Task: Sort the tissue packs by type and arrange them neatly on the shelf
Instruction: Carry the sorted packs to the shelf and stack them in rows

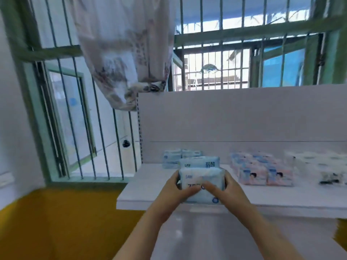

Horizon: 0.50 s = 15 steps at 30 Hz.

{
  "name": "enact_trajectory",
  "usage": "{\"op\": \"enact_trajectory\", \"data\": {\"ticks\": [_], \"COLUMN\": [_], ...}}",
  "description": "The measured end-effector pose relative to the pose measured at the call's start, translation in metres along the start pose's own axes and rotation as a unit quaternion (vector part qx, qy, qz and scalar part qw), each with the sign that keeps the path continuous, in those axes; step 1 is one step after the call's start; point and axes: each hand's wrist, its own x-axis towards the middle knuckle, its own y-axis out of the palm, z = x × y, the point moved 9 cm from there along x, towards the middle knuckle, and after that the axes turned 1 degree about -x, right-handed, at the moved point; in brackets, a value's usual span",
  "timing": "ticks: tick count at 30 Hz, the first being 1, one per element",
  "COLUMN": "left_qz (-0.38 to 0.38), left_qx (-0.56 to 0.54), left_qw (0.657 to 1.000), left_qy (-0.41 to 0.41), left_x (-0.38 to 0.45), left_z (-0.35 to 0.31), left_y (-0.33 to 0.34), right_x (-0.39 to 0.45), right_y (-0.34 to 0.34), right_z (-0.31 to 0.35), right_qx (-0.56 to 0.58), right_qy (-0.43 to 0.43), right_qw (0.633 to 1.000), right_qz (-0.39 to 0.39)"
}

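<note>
Tissue packs (265, 170) on shelf (150, 186)

Bare shelf (142, 186) lies at nine o'clock of the held blue packs (201, 182), open to its left edge. At twelve o'clock, more blue packs (171, 159) stand against the back panel (234, 117). At three o'clock, pink packs (262, 169) block the way, with white packs (319, 166) beyond them. The front strip is free.

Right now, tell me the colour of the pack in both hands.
Light blue and white pack, seen in the head view.
</note>
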Motion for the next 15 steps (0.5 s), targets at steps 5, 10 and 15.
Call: {"op": "enact_trajectory", "data": {"ticks": [5,10,15], "left_qz": [-0.038,-0.168,-0.253], "left_qx": [0.051,0.015,0.021], "left_qw": [0.998,0.984,0.963], "left_qy": [-0.019,-0.051,-0.084], "left_x": [0.031,0.085,0.159], "left_z": [0.028,0.079,0.13], "left_y": [-0.092,-0.175,-0.241], "right_x": [0.067,0.148,0.246], "right_y": [0.084,0.125,0.125], "right_z": [-0.023,-0.054,-0.078], "right_qx": [-0.029,-0.14,-0.285], "right_qy": [0.002,-0.027,-0.083], "right_qw": [0.995,0.981,0.952], "right_qz": [0.09,0.129,0.076]}}
